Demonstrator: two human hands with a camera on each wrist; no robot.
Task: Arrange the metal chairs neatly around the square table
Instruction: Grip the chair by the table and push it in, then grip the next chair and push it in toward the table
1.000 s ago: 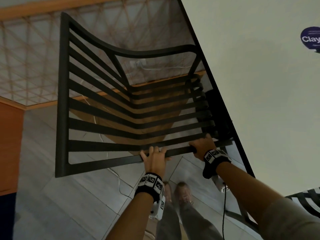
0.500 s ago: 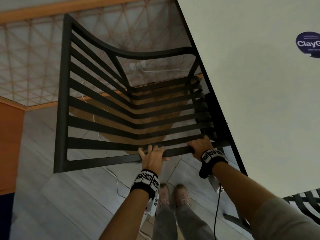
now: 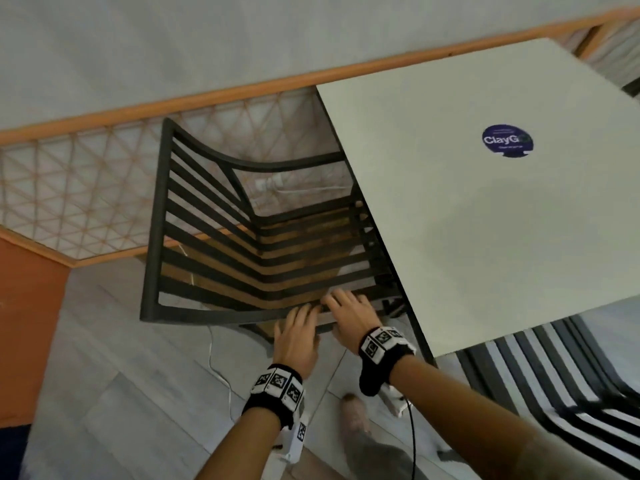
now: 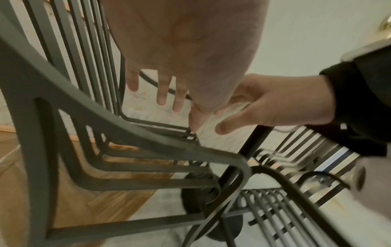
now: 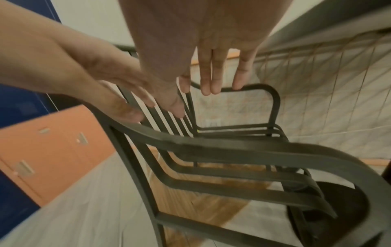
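Observation:
A dark metal slatted chair [image 3: 214, 237] stands at the left side of the white square table [image 3: 485, 220], its seat partly under the table edge. My left hand [image 3: 299, 327] and right hand [image 3: 346, 311] are side by side over the right end of the chair's top rail, fingers stretched out and gripping nothing. In the left wrist view the left hand [image 4: 162, 93] hangs just above the rail [image 4: 152, 133] with straight fingers. In the right wrist view the right hand [image 5: 213, 78] is spread above the chair [image 5: 232, 147]. I cannot tell whether any fingertip touches the rail.
A second slatted metal chair [image 3: 554, 382] stands at the table's near side, lower right. A wood-framed lattice fence [image 3: 69, 188] runs behind the first chair. An orange cabinet [image 3: 27, 323] is on the left, and a white cable [image 3: 221, 372] lies on the floor.
Both hands have let go of the chair's top rail and opened, moving closer together. The head view has pulled back, so more of the table shows.

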